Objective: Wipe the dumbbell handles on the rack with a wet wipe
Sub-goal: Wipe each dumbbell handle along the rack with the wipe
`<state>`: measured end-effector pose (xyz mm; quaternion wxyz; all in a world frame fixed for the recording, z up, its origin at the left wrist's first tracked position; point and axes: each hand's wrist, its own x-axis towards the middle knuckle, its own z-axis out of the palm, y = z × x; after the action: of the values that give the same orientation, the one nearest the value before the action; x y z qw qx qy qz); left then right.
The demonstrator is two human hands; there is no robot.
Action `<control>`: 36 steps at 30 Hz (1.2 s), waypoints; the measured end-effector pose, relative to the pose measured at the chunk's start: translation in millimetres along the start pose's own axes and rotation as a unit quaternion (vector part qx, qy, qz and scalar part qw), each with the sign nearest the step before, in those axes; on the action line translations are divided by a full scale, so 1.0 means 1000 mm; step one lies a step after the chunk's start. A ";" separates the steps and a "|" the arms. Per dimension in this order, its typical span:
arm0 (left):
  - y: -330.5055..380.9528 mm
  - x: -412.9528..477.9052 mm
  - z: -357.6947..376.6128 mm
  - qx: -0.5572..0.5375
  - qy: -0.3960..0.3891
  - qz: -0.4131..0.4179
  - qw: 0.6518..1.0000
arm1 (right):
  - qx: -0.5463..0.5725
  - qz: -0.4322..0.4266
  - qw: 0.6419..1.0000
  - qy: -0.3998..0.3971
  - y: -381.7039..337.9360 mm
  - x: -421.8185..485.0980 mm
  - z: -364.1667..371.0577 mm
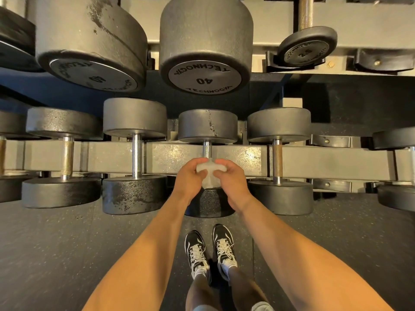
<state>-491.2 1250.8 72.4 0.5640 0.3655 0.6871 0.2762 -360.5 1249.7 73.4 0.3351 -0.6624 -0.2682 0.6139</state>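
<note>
A white wet wipe [209,170] is bunched between both hands over the lower tier of the rack [170,157]. My left hand [190,178] pinches its left side and my right hand [232,179] pinches its right side. The wipe lies over the near part of the chrome handle [207,149] of the middle dumbbell [208,126]; only the handle's far end shows. That dumbbell's near head is mostly hidden behind my hands and wrists.
Neighbouring dumbbells flank it: one with a chrome handle [137,158] at left, one with a brassy handle [277,160] at right. Two large 40 dumbbells [204,79] overhang from the upper tier. My feet [211,250] stand on dark speckled floor.
</note>
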 end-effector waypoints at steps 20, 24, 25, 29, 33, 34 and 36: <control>-0.002 0.022 0.022 0.129 0.048 0.076 0.988 | -0.248 -0.112 0.962 0.018 0.002 0.027 0.003; -0.004 0.032 0.020 0.099 0.041 0.073 0.991 | -0.239 -0.126 0.963 -0.006 0.005 0.040 0.009; -0.004 0.033 0.020 0.100 0.044 0.072 0.991 | -0.240 -0.129 0.962 -0.013 0.006 0.044 0.011; -0.004 0.032 0.019 0.126 0.076 0.071 0.987 | -0.261 -0.142 0.955 0.016 0.011 0.059 0.020; -0.014 0.018 0.005 0.224 0.048 0.024 0.973 | -0.241 -0.171 0.954 0.049 0.006 0.062 0.027; -0.020 0.013 0.003 0.251 0.038 0.006 0.967 | -0.231 -0.180 0.955 0.050 0.004 0.062 0.029; -0.027 0.008 0.002 0.258 0.038 -0.018 0.965 | -0.222 -0.191 0.955 0.046 0.000 0.064 0.031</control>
<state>-495.4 1241.7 45.7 0.4289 0.4759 0.7622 0.0928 -384.6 1302.8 32.3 0.3026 -0.6842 -0.5038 0.4318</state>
